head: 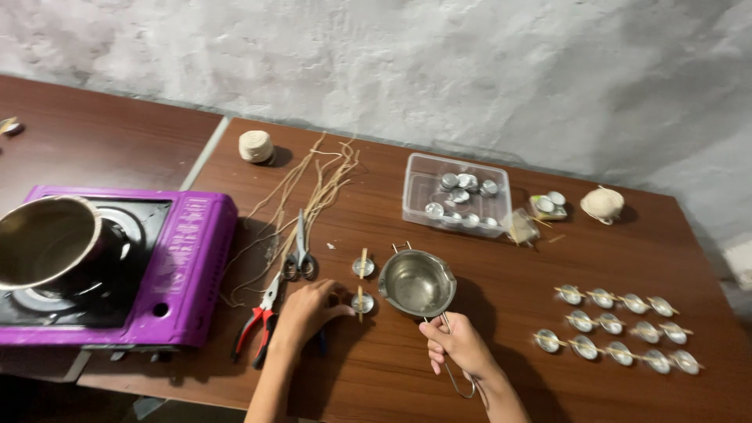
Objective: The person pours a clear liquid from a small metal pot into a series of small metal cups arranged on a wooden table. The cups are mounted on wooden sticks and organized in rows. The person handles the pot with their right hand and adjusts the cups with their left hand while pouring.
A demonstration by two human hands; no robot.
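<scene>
My right hand grips the wire handle of a small steel pouring pot, which stands empty on the brown table. My left hand rests on the table with its fingertips beside a small metal cup that has a wooden stick laid across it. A second cup with a stick lies just behind that one. Both cups sit left of the pot.
A purple gas stove carrying a steel pot stands at the left. Red-handled pliers, scissors, cut wick strands, two twine balls, a clear tub of cups and several rows of stick-topped cups lie around.
</scene>
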